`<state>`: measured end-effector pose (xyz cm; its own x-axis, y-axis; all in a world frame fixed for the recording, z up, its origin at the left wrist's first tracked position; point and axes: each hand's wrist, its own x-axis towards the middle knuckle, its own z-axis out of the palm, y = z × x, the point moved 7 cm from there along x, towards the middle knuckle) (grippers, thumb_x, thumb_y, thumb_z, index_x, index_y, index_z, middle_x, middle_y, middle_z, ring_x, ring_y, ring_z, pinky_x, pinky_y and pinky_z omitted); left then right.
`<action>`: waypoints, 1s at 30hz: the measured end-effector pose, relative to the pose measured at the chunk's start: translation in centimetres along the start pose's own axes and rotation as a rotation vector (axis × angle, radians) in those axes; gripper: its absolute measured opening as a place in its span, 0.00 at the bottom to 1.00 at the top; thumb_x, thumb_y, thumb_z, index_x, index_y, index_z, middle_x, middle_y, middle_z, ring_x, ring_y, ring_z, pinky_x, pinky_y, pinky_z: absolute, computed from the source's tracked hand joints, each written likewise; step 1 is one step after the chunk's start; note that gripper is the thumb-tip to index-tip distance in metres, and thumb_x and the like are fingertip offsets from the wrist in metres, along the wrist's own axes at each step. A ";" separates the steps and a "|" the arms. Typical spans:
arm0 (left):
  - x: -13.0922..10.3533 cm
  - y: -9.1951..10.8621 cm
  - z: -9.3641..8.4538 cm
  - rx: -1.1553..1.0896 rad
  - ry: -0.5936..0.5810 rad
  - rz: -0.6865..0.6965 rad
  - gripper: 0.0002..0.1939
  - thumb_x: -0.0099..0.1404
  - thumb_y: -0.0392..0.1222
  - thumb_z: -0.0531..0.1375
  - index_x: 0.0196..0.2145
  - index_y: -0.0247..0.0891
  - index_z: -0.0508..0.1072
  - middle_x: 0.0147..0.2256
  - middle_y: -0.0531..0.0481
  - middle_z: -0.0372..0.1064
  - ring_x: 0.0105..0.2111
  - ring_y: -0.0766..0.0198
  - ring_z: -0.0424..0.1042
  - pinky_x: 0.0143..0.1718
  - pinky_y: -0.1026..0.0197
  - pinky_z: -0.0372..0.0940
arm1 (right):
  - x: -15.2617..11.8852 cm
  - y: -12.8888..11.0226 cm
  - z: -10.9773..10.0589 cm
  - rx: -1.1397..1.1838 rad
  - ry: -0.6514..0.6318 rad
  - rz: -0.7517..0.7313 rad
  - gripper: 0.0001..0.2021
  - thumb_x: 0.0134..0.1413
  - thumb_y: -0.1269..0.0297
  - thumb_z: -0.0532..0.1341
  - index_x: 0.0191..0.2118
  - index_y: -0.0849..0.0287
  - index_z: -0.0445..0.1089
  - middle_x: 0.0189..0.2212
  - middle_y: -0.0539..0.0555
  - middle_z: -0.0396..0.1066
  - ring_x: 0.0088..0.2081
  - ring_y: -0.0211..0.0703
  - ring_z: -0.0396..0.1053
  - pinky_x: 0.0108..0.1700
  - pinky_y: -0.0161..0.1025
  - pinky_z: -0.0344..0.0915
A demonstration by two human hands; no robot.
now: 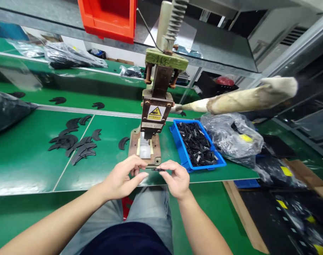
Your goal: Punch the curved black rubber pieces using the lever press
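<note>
Part (157, 169) in right hand (179, 180)

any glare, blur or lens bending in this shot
Head view: glare on the green table near its front edge and on the clear plastic bag; head view: wide-angle stretch towards the edges; head view: the small dark piece in the right hand is too indistinct to identify.

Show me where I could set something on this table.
The widest bare patch of green table lies left of the piled black pieces. A smaller one lies between them and the left hand. A narrow strip separates the machine from the blue tray. It's crowded farther right, with the plastic bag beside the tray.
</note>
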<state>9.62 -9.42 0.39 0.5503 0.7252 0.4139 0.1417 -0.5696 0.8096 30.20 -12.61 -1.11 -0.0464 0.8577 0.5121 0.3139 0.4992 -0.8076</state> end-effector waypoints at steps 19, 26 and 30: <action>0.2 -1.9 1.2 -0.376 -0.104 -0.404 0.16 0.75 0.53 0.58 0.39 0.38 0.74 0.29 0.52 0.72 0.29 0.65 0.70 0.33 0.62 0.67 | 0.4 -0.3 2.1 0.016 -0.099 -0.064 0.11 0.58 0.71 0.67 0.45 0.52 0.77 0.38 0.53 0.80 0.40 0.41 0.77 0.45 0.42 0.73; -0.5 -2.6 4.2 -0.934 -0.275 -0.674 0.21 0.60 0.50 0.74 0.37 0.37 0.69 0.28 0.52 0.75 0.24 0.68 0.73 0.29 0.64 0.69 | 1.1 -1.9 2.6 0.003 -0.231 -0.209 0.16 0.60 0.72 0.65 0.51 0.48 0.77 0.42 0.52 0.80 0.43 0.40 0.77 0.46 0.41 0.75; -1.1 -2.2 5.5 -1.076 -0.245 -0.746 0.23 0.57 0.46 0.76 0.38 0.38 0.67 0.29 0.52 0.76 0.24 0.68 0.74 0.30 0.63 0.71 | 1.7 -3.0 2.7 -0.044 -0.292 -0.294 0.20 0.61 0.72 0.64 0.54 0.43 0.76 0.42 0.51 0.80 0.42 0.39 0.76 0.45 0.41 0.73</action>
<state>13.27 -11.07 -4.16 0.7746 0.5751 -0.2631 -0.1820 0.6011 0.7782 26.58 -12.29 1.39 -0.4049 0.6815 0.6096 0.2873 0.7278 -0.6228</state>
